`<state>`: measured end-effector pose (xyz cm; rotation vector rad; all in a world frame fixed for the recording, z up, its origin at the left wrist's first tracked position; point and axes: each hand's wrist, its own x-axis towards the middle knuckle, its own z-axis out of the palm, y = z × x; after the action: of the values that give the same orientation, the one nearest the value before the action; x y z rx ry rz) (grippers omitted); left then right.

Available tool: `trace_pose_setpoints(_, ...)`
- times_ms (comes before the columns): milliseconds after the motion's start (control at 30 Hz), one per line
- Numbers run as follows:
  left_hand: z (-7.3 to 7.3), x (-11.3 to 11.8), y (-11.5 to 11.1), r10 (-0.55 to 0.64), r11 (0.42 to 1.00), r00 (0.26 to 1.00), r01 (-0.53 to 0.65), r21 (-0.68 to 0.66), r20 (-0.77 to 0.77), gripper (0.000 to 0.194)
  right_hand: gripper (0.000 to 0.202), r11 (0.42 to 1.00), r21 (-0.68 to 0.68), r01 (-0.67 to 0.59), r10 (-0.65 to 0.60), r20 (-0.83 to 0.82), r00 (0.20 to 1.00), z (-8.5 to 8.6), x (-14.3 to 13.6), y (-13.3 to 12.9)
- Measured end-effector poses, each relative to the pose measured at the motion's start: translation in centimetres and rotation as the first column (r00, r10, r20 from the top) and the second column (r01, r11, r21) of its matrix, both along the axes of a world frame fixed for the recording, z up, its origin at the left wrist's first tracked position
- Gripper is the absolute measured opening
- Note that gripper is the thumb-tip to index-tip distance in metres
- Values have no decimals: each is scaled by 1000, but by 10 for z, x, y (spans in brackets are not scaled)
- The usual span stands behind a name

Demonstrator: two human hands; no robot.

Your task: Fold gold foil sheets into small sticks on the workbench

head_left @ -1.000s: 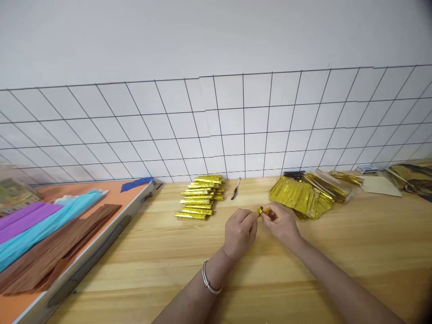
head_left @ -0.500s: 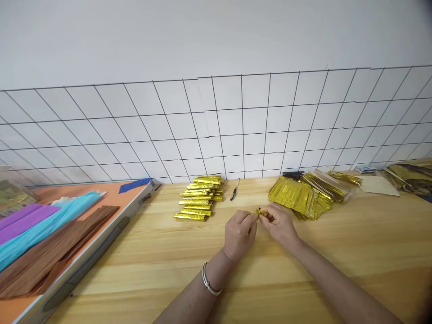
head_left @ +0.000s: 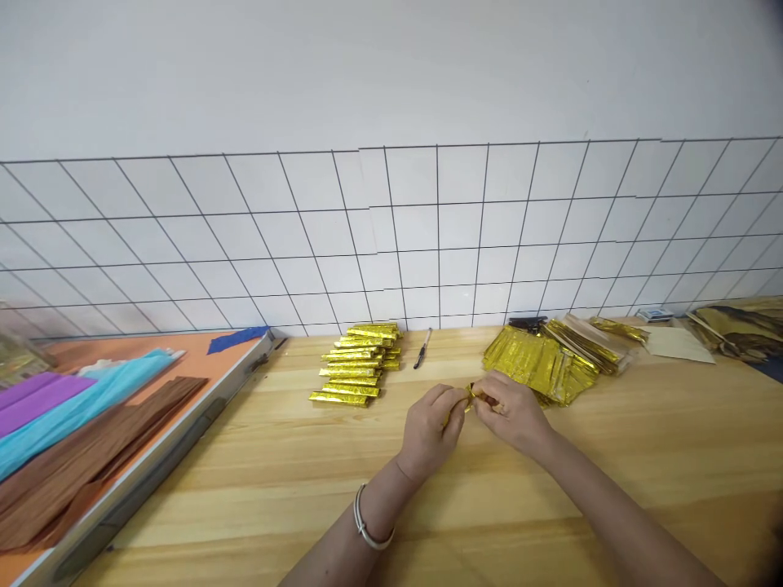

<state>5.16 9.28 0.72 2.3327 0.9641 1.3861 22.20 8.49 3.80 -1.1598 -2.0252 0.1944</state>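
Between my two hands is a small piece of gold foil (head_left: 470,395), mostly hidden by the fingers. My left hand (head_left: 431,428) pinches its left side, with thumb and fingers closed. From the right, my right hand (head_left: 512,412) is closed on the other side of the same foil. Beyond my left hand lies a stack of folded gold foil strips (head_left: 351,371), laid in overlapping rows. A spread pile of flat gold foil pieces (head_left: 538,363) rests just behind my right hand.
A black-and-clear pen (head_left: 422,349) lies between the piles. On the left, an orange-topped board (head_left: 183,352) with a raised edge carries brown (head_left: 91,456), turquoise (head_left: 91,408) and purple (head_left: 42,399) crepe paper. A beige sheet (head_left: 679,344) and a small box (head_left: 654,315) lie at right.
My fingers have shifted slightly on the gold foil, and a little more of it shows between them. The camera view has tilted a little; the piles stay as they were.
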Motion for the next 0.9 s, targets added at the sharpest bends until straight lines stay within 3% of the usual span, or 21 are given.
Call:
trace_pose_setpoints(133,18,-5,-2,-135,990,990,137,-39,36,29,10,999,10,-32,30,138,990,24,5,-9)
trace_pose_setpoints(300,33,-16,-1,-198,973,975,184,-137,-101,19,11,999,0,-49,47,232,971,36,2,-20)
trace_pose_setpoints(400,36,-23,3,-250,958,958,223,-180,-142,15,10,996,-24,-90,93,246,965,37,1,-21)
trace_pose_setpoints(633,38,-26,6,-384,888,920,346,-304,-77,13,10,991,-90,-97,114,200,973,30,0,-17)
trace_pose_setpoints(800,32,-26,9,-381,872,924,344,-347,-41,15,10,992,-100,-74,90,162,983,22,-2,-13)
trace_pose_setpoints(900,27,-28,13,-379,869,925,348,-352,-20,14,9,969,-207,-133,146,52,988,20,-1,-10)
